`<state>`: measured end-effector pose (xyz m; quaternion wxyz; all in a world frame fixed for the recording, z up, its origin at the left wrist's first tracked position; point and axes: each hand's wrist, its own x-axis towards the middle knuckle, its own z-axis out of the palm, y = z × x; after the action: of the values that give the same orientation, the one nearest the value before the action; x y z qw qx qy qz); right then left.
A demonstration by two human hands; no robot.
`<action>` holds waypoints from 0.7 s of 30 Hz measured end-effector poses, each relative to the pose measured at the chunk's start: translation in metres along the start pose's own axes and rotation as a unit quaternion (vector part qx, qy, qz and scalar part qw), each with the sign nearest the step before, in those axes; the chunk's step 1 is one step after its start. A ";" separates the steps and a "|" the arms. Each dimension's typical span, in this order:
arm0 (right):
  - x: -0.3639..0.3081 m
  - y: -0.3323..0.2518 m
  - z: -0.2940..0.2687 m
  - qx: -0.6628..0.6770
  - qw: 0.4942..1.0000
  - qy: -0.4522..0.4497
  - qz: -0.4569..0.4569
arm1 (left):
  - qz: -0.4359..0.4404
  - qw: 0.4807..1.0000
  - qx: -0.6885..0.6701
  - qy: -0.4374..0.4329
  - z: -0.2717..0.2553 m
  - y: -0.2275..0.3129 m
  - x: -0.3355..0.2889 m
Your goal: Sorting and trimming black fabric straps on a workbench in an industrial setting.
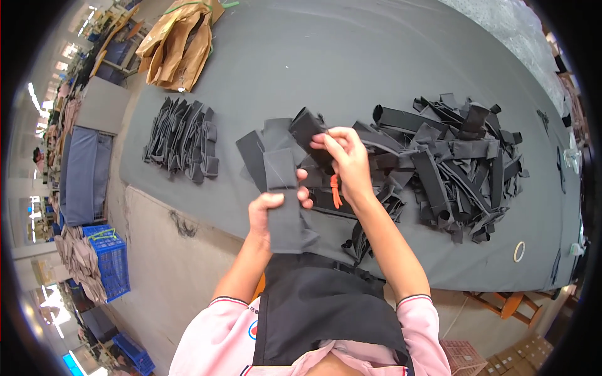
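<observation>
Charcoal-grey cloth, cut and folded into short strips, fills both hands over the near edge of the counter. The left hand grips a fanned bundle of strips, thumb across the top face and fingers curled around the far side. The right hand pinches one darker strip between thumb and fingers, just beside that bundle. A tidy row of strips stands to the left, a loose tangled heap to the right. Each strip looks light, fairly stiff along its fold and unlikely to break; layers may slide, so the flat middle seems the best hold for the bundle, an end for a single strip.
</observation>
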<state>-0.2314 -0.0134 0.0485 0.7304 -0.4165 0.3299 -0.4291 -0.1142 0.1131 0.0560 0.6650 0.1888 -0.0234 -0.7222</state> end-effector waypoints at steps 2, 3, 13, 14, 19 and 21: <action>0.021 0.007 0.006 0.042 0.999 -0.004 0.024 | 0.015 0.998 0.056 -0.007 0.008 -0.007 0.003; 0.030 0.019 0.006 0.062 0.998 -0.011 0.020 | 0.031 0.981 0.183 0.052 0.016 -0.009 0.004; 0.013 0.007 -0.030 -0.127 0.985 -0.069 0.092 | 0.134 0.912 0.326 0.207 0.004 0.038 0.015; 0.004 0.001 -0.031 -0.081 0.993 -0.024 0.076 | 0.134 0.917 0.312 0.208 0.003 0.037 0.015; -0.020 -0.015 -0.022 -0.448 0.882 0.010 -0.145 | 0.128 0.953 0.208 0.182 -0.013 0.034 0.007; -0.020 -0.012 -0.015 -0.564 0.788 -0.053 -0.240 | 0.120 0.969 0.141 0.163 -0.017 0.034 0.004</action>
<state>-0.2562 -0.0040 0.0547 0.2554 -0.8421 0.3636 -0.3056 -0.0768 0.1085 0.0490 0.7085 0.3911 -0.0389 -0.5861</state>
